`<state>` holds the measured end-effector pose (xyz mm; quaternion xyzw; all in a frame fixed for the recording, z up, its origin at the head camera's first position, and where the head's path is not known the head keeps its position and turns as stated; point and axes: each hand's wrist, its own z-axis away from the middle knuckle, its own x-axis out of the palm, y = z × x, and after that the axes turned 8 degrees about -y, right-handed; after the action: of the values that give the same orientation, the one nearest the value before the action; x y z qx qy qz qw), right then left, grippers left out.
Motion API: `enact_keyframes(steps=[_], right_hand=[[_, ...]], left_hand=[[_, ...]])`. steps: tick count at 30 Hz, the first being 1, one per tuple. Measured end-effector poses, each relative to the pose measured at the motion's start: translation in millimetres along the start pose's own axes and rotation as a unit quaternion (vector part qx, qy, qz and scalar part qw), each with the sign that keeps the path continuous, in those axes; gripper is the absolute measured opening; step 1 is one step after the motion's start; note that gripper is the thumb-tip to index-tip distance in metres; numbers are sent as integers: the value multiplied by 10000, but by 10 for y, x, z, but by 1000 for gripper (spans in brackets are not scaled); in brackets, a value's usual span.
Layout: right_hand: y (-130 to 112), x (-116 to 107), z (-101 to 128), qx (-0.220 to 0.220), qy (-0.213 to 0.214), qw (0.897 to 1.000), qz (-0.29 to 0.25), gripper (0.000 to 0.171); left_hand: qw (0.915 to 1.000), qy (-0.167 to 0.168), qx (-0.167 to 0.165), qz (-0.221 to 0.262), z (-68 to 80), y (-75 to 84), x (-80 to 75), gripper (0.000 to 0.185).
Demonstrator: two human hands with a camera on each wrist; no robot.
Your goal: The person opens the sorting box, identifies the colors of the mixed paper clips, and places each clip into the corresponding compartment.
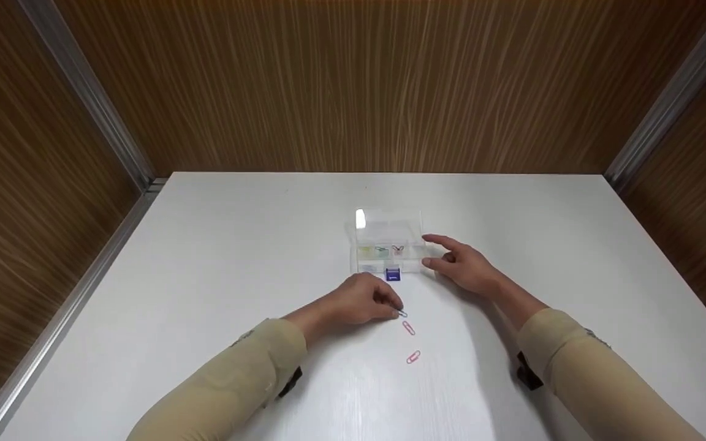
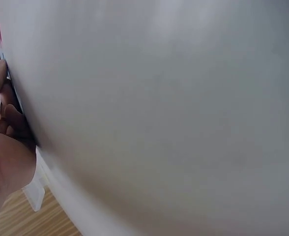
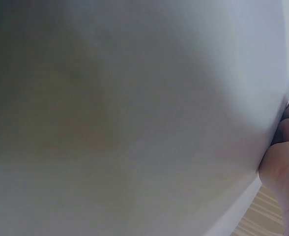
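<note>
My left hand (image 1: 362, 299) is low over the white table, pinching a small bluish paper clip (image 1: 403, 313) between thumb and forefinger. Just beyond it stands a clear plastic compartment box (image 1: 411, 267), its transparent lid (image 1: 390, 228) raised at the back. Yellow, green and red bits, some of them paper clips (image 1: 398, 249), lie in its back row. To the right of the box is my right hand (image 1: 466, 266), forefinger and thumb spread and reaching the side of lid and box. In the left wrist view, the left hand (image 2: 7, 162) shows only at the edge.
A pink-red paper clip (image 1: 409, 328) lies close to the left fingertips, and another red one (image 1: 413, 357) lies nearer the front. A dark blue label (image 1: 393, 274) marks the box's front. Wood-grain panels (image 1: 353, 86) wall the white table (image 1: 236, 233) at back and sides.
</note>
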<state>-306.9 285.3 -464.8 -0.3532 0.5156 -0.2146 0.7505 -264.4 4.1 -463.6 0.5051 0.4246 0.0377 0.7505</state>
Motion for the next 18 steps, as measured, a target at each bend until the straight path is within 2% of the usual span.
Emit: enact_keyframes(steps=[11, 18], right_hand=[[4, -3, -12, 169, 1, 9998, -48, 71], [3, -7, -10, 72, -25, 10000, -10, 71]], left_hand=[[10000, -77, 28, -36, -5, 9, -4, 7], [9999, -108, 69, -63, -1, 24, -12, 6]])
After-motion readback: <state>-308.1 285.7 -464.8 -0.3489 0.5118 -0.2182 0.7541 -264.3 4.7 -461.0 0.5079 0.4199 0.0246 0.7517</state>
